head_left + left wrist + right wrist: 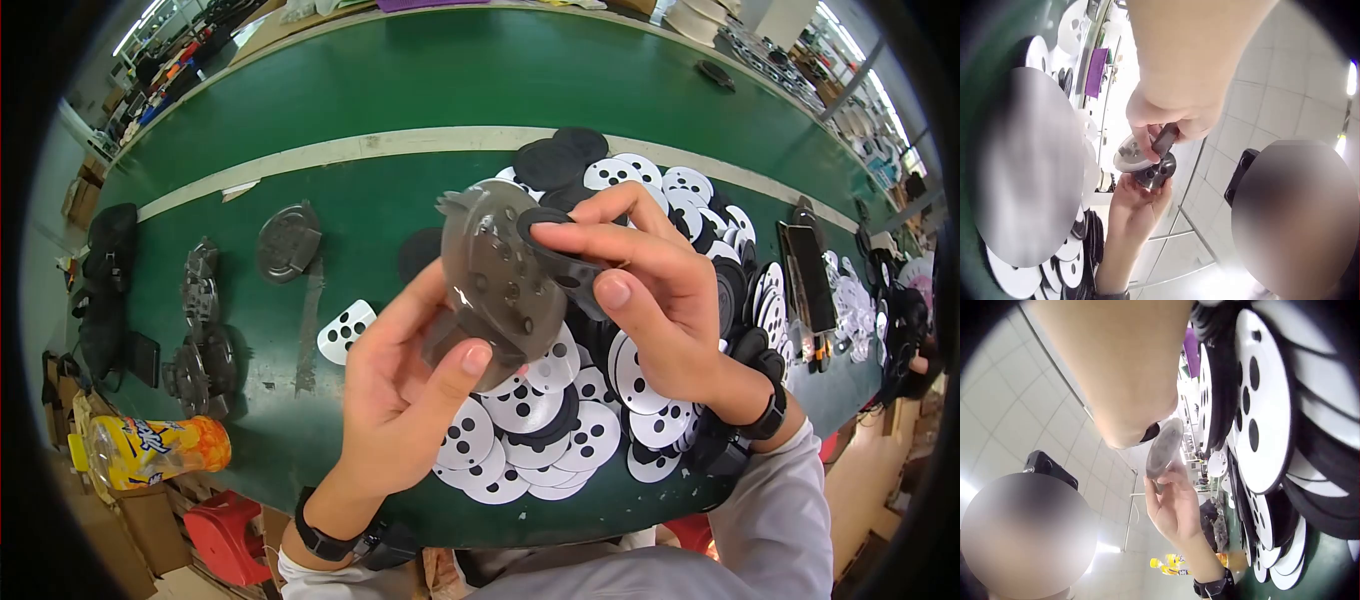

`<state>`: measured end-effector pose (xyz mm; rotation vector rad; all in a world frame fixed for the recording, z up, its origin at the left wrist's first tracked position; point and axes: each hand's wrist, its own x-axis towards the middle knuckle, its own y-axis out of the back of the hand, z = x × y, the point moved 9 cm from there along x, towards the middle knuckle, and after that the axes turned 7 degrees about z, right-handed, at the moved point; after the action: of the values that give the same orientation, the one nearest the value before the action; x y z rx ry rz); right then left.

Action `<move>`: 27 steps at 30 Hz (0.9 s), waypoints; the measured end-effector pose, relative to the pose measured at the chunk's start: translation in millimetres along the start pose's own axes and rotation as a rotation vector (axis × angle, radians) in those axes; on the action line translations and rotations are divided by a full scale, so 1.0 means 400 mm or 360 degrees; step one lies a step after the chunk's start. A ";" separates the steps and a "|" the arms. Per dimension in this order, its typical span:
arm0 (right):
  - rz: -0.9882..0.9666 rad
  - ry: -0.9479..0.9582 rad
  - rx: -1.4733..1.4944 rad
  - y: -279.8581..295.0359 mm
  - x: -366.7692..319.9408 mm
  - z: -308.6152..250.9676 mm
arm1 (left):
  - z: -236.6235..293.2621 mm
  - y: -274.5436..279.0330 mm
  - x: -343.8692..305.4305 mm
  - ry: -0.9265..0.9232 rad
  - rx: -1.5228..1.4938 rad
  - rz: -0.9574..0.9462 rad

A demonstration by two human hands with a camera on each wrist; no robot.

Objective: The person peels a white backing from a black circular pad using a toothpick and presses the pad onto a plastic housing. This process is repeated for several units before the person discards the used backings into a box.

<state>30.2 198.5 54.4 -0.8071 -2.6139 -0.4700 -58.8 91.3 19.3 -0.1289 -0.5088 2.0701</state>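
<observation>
- Gripping the smoky see-through cover dead center with the left hand at 8 o'clock, thumb down by the 6 o'clock edge.
- Pinching a small dark disc in the right hand at 3 o'clock, up by the cover's 2 o'clock edge. Can't tell contact from overlap there.
- Probably mid-matching disc to cover, not seated yet at a guess.
- Next move likely calls for holding the cover steady, lining up the holes, then pressing evenly.
- Underneath, 1 round to 6 o'clock: a messy pile of white holed discs and black discs.
- Between 9 and 10 o'clock: a spare cover on the green table.
- Way off between 1 and 2: a lone dark piece.
</observation>
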 end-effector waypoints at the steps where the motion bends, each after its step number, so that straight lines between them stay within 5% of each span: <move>1: 0.0009 -0.0022 -0.0038 0.000 0.001 0.006 | -0.005 -0.002 0.000 0.0004 -0.0005 0.0001; 12: -0.0016 -0.0102 -0.0167 -0.010 0.001 0.006 | -0.016 -0.013 -0.012 -0.0014 0.0038 0.0004; 23: -0.0130 0.0288 -0.0295 -0.012 0.012 -0.021 | -0.006 -0.012 -0.012 -0.0084 0.0157 -0.0018; 27: -0.0161 0.0189 -0.0205 -0.007 0.019 -0.010 | -0.016 -0.014 -0.015 0.0033 -0.0002 0.0012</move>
<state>23.8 198.2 60.8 -0.6661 -2.5433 -0.6992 -49.2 90.8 15.1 -0.1533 -0.4974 2.0739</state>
